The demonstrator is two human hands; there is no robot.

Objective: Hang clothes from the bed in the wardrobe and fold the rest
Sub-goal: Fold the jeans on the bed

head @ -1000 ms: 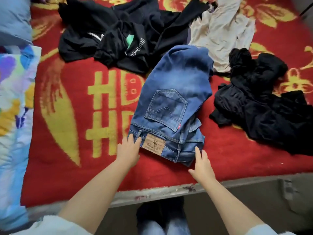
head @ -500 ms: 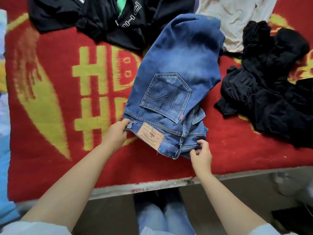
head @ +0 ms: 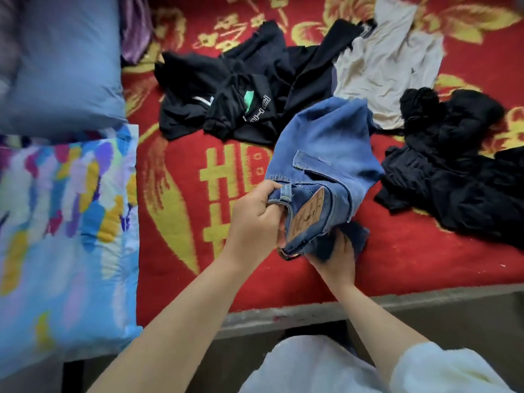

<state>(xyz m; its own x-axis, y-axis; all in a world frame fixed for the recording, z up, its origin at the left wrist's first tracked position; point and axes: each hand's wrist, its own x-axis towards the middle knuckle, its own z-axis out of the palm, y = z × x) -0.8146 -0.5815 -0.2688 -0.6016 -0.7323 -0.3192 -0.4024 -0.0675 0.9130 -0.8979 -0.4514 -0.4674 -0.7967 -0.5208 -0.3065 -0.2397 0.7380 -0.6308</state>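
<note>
Your left hand (head: pixel 256 214) has its fingers (head: pixel 272 191) curled tight over the waistband of the folded jeans (head: pixel 326 154), just beside a belt loop, with the brown leather patch (head: pixel 309 215) turned toward you. Your right hand (head: pixel 334 253) comes up from below, cupping the bundle's underside; its fingertips are buried in the denim, so you probably grip a fold there, though the blur makes that hard to confirm. Held at both ends like this, the layers stay stacked instead of sliding apart, which looks like the reason for the two-handed hold.

The near end of the jeans is raised off the bed (head: pixel 397 251), while the far end appears to rest near the pale shirt (head: pixel 391 63). That suggests a folded piece being carried off to its stack, not one meant for the wardrobe.

Around it, unsorted clothes wait: a black printed garment (head: pixel 235 89) behind, a dark crumpled heap (head: pixel 453 165) to your right. A blue pillow (head: pixel 62 63) and a patterned quilt (head: pixel 62 222) lie at your left.
</note>
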